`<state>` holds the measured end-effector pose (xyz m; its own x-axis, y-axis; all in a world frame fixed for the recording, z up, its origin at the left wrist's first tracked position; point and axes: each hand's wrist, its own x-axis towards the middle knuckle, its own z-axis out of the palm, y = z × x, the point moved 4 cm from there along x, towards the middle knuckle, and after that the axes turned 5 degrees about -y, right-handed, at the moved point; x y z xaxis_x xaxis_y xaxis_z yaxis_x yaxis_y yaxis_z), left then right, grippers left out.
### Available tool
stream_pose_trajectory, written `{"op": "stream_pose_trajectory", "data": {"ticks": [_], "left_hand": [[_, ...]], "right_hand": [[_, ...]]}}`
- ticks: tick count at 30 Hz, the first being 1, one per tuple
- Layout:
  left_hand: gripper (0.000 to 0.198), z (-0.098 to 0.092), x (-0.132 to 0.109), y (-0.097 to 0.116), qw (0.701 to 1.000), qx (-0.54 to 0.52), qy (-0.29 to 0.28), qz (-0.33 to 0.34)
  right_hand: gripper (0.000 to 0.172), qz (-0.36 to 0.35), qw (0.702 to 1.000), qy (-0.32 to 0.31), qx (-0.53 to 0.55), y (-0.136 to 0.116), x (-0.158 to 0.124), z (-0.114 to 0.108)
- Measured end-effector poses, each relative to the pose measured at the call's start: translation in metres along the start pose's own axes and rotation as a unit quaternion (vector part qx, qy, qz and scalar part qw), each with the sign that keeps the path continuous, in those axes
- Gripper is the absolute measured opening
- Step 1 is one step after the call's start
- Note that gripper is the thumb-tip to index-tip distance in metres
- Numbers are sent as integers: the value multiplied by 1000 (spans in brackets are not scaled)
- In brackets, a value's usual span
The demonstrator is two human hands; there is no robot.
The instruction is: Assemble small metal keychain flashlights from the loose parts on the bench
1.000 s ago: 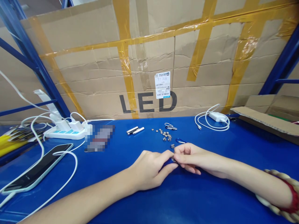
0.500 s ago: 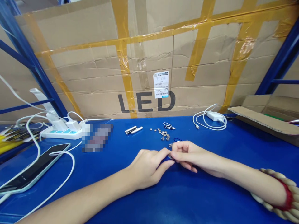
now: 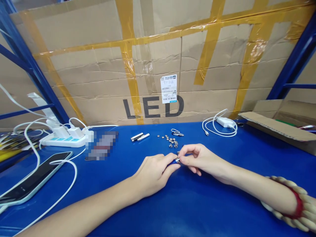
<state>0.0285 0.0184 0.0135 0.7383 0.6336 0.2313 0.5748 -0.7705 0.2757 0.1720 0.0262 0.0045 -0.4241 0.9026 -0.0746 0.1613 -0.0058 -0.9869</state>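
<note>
Between the thumb and index finger of my left hand (image 3: 155, 169) is a small blue tube with a silver end (image 3: 176, 160), its rear hidden by the fingers. My right hand (image 3: 197, 157) meets it at the silver end, thumb and index finger pinched there. Whether a separate small piece is in that pinch cannot be made out. Just beyond the hands lie several small round silver button cells (image 3: 173, 142). Behind those rests a silver clip (image 3: 177, 132). Further left, silver tubes (image 3: 143, 137) lie side by side, one with a dark part.
A white power strip (image 3: 65, 141) with plugs and cables stands at the left, near a phone (image 3: 34, 176) and a pixelated flat item (image 3: 102, 146). A white adapter with cable (image 3: 225, 123) lies at the back right beside an open cardboard box (image 3: 278, 130). A large carton (image 3: 103, 82) stands behind the blue table (image 3: 197, 210).
The blue tube with its silver end now shows between my fingertips. My right hand has lifted slightly and its fingers have shifted on the silver end. The view has moved a little.
</note>
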Motion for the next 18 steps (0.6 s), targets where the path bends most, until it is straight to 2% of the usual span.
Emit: {"op": "stream_pose_trajectory", "data": {"ticks": [9, 18], "left_hand": [[24, 0, 0, 1, 1000, 10, -7, 16], [24, 1, 0, 1, 1000, 16, -11, 17]], "right_hand": [[28, 6, 1000, -12, 7, 2, -1, 1], [33, 9, 999, -35, 14, 1, -1, 4]]}}
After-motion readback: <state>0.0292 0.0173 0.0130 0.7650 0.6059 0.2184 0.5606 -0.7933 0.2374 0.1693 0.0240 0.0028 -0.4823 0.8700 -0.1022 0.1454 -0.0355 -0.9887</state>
